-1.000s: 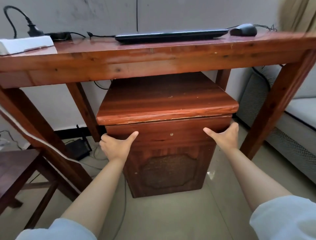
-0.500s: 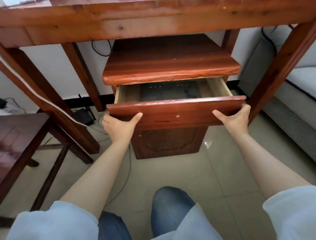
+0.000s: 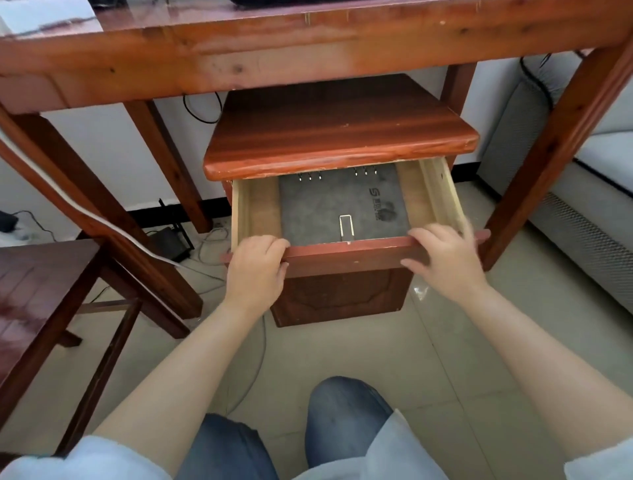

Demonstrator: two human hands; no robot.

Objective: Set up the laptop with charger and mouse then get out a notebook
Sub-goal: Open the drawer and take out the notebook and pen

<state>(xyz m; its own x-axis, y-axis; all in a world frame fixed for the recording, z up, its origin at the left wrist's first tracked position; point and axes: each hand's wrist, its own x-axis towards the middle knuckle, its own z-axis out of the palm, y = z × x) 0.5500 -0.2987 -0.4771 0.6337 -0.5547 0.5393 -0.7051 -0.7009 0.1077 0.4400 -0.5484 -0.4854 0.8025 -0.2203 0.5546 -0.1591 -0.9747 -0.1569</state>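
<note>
A grey ring-bound notebook (image 3: pixel 337 202) lies flat in the pulled-out drawer (image 3: pixel 356 255) of a small wooden cabinet (image 3: pixel 339 137) under the table. It has a metal clasp near its front edge. My left hand (image 3: pixel 255 270) grips the drawer front at its left end, fingers curled over the top edge. My right hand (image 3: pixel 442 260) rests on the drawer front at the right, fingers spread and slightly blurred, holding nothing. Only a dark edge of the laptop (image 3: pixel 260 2) shows at the very top, on the table.
The wooden table (image 3: pixel 274 51) spans the top, with legs at both sides of the cabinet. A dark wooden chair (image 3: pixel 37 294) stands at left. A grey sofa (image 3: pixel 582 205) sits at right. Cables and a black router (image 3: pixel 173 243) lie on the floor. My knees are below.
The drawer has come out further, showing the whole notebook. My left hand's fingers now curl over the drawer's top edge. My right hand has shifted inward and its fingers have lifted over the edge.
</note>
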